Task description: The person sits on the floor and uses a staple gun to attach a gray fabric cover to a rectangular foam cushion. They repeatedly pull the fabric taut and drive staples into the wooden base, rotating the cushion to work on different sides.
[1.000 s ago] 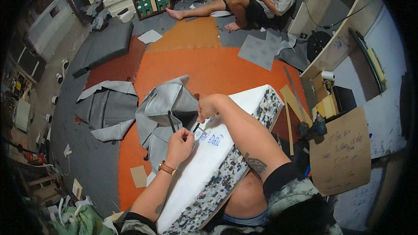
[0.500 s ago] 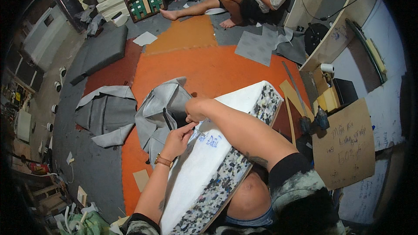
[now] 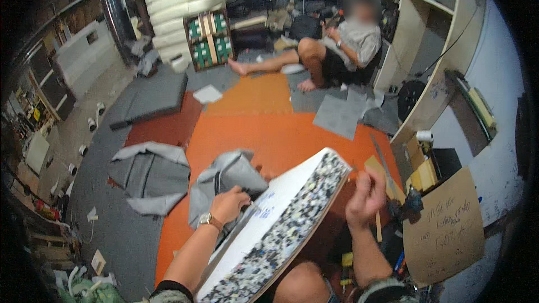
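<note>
A thick foam panel (image 3: 292,213), white on top with speckled foam along its side, lies tilted across in front of me above my bent knee. Blue handwriting marks its white face. Against its left side rests a grey cover (image 3: 233,168), partly bunched up. My left hand (image 3: 229,206), wearing a wristwatch, is closed on the cover at the panel's left edge. My right hand (image 3: 366,196) is raised beyond the panel's right side, apart from it. Its fingers are curled in a pinch, and what they hold, if anything, is too blurred to make out.
Another grey cover (image 3: 151,177) lies left on the orange floor sheet (image 3: 269,134). Beyond it is a dark grey cushion (image 3: 149,98). A drill (image 3: 414,197) and a cardboard sheet (image 3: 443,230) are at the right. A seated person (image 3: 353,42) is at the back.
My right hand has left the spot beside my left hand and swung right, past the panel's edge. My left hand stays at the cover. The view has tilted up.
</note>
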Demonstrator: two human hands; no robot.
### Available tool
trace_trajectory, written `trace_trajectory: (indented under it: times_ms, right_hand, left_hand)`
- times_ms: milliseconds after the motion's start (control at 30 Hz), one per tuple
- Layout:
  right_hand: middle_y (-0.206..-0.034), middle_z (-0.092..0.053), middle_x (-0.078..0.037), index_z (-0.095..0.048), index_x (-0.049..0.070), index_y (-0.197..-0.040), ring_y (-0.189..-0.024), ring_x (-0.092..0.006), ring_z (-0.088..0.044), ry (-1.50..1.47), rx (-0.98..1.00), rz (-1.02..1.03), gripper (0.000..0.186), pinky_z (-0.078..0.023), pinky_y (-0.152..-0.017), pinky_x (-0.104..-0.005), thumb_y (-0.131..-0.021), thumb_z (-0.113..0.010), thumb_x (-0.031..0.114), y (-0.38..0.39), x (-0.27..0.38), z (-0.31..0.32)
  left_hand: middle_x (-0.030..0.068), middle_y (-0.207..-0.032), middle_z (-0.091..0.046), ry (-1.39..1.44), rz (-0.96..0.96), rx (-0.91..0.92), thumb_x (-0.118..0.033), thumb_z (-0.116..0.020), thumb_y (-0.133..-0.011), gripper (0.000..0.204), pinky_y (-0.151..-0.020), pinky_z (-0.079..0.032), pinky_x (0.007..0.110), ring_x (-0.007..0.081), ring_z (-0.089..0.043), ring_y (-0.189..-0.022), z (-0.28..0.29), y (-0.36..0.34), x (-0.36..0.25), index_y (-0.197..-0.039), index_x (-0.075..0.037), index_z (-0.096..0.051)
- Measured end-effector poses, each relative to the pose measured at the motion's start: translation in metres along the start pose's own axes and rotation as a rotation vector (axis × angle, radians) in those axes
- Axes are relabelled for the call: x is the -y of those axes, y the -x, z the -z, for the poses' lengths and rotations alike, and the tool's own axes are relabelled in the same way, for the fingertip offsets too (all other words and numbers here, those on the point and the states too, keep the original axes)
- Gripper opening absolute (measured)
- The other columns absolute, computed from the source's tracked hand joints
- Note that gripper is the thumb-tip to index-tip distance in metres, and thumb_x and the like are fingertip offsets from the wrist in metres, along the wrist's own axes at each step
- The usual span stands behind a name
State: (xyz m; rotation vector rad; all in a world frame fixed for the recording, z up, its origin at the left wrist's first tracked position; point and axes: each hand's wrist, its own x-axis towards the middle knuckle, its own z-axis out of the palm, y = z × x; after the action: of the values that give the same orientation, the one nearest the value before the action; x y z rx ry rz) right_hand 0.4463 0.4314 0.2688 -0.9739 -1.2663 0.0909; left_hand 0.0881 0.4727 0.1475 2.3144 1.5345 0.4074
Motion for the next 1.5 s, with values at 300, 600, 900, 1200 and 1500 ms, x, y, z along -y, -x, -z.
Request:
trace_trajectory:
  times_ms: [300, 600, 900, 1200, 1500]
  right_hand:
    - [-0.15, -0.058, -0.022, -0.054, 0.021, -0.154, -0.128, -0.031, -0.057, -0.257, 1.171, -0.849, 0.06, -0.045, -0.113, -0.0534, -0.101, -0.071, 0.043, 0.273, -0.129, 0.027]
    - [-0.128, -0.059, -0.013, -0.052, 0.018, -0.153, -0.109, -0.0254, -0.057, -0.362, 1.132, -1.014, 0.057, -0.046, -0.097, -0.0447, -0.103, -0.067, 0.038, 0.278, -0.169, 0.014]
    - [-0.109, -0.057, -0.005, -0.049, 0.018, -0.156, -0.092, -0.0188, -0.055, -0.97, 0.91, -1.442, 0.06, -0.046, -0.08, -0.0371, -0.101, -0.069, 0.033, 0.271, -0.152, 0.063]
    - [-0.09, -0.054, 0.004, -0.045, 0.018, -0.158, -0.074, -0.0122, -0.053, -1.247, 0.822, -1.566, 0.065, -0.046, -0.064, -0.0296, -0.1, -0.071, 0.029, 0.306, -0.125, 0.14]
    - [-0.076, -0.051, 0.003, -0.057, 0.019, -0.146, -0.067, -0.0139, -0.046, -0.867, 0.774, -1.75, 0.038, -0.046, -0.066, -0.0337, -0.108, -0.057, 0.027, 0.271, -0.126, 0.153]
  left_hand:
    - [0.0026, -0.09, -0.079, 0.124, 0.186, 0.186, -0.036, -0.06, -0.102, 0.025, -0.077, -0.057, 0.046, 0.0292, -0.075, -0.09, 0.011, -0.005, 0.004, -0.111, -0.021, -0.079]
    - [0.0021, -0.083, -0.079, 0.095, 0.117, 0.146, -0.043, -0.064, -0.102, 0.03, -0.076, -0.057, 0.043, 0.0279, -0.075, -0.083, 0.004, -0.003, 0.025, -0.107, -0.019, -0.081]
    - [0.0017, -0.09, -0.077, -0.204, -0.175, 0.057, -0.037, -0.062, -0.102, 0.023, -0.089, -0.046, 0.046, 0.0226, -0.072, -0.095, 0.008, -0.001, -0.01, -0.103, -0.024, -0.081]
    - [0.0018, -0.106, -0.076, -0.117, -0.147, 0.194, -0.034, -0.063, -0.101, 0.023, -0.099, -0.043, 0.058, 0.0221, -0.066, -0.113, 0.002, 0.001, -0.034, -0.115, -0.022, -0.078]
    - [0.0024, -0.128, -0.066, -0.37, -0.048, 0.067, -0.029, -0.067, -0.098, 0.026, -0.115, -0.035, 0.068, 0.0246, -0.052, -0.138, 0.013, 0.027, -0.007, -0.123, -0.023, -0.074]
